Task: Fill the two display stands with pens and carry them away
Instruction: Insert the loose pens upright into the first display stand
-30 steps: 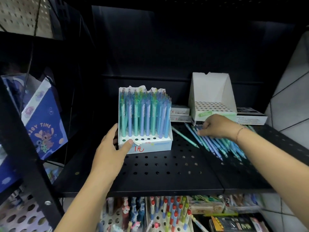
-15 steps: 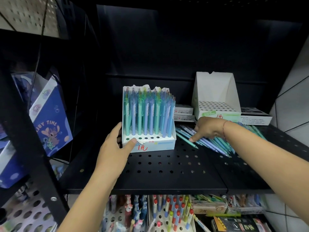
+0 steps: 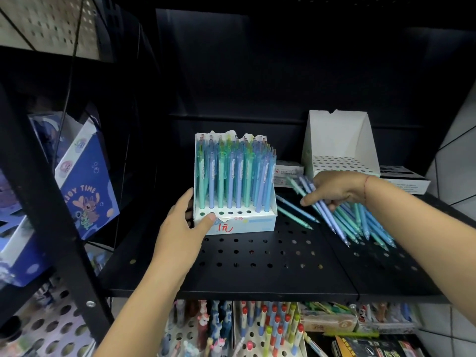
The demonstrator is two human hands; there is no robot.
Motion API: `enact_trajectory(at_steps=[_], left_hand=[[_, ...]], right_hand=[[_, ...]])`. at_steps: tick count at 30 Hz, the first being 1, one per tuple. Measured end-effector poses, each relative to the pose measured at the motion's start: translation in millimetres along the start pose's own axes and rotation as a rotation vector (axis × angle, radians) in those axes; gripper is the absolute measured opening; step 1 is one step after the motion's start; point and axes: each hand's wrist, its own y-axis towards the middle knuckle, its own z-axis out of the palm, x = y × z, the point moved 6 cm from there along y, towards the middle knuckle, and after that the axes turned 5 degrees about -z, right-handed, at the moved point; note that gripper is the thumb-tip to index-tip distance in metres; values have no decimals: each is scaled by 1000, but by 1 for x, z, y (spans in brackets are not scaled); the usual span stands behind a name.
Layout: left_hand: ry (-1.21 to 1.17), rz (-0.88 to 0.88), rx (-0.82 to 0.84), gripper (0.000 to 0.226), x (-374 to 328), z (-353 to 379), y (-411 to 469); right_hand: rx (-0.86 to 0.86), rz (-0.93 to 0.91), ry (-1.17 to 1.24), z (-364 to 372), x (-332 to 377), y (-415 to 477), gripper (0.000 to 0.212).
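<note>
A white display stand (image 3: 247, 224) stands on the black shelf, nearly filled with upright blue and green pens (image 3: 231, 176); its front row of holes is bare. My left hand (image 3: 184, 228) grips its front left corner, thumb on the top edge. A second white stand (image 3: 340, 140), with no pens in its holes, stands at the back right. Loose blue and green pens (image 3: 365, 225) lie in a pile in front of it. My right hand (image 3: 334, 191) rests on the pile's near end, fingers curled around a few blue pens, index finger pointing left.
The perforated black shelf (image 3: 257, 266) ends at a front lip. Flat white boxes (image 3: 287, 172) lie between and behind the stands. Blue cartoon boxes (image 3: 85, 186) sit on the left rack behind a black post. Other pen displays (image 3: 268, 328) stand below.
My right hand has slid left along the pile and closed its fingers around a few pens, tilting them up. My left hand has stayed on the stand's corner.
</note>
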Motion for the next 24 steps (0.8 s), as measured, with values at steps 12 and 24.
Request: enact_trajectory(at_steps=[12, 24], left_hand=[[3, 8, 0, 64, -2, 0, -2], [184, 235, -227, 59, -39, -9, -25]], right_hand=[[-456, -392, 326, -19, 7, -62, 25], [-499, -390, 420, -11, -1, -74, 25]])
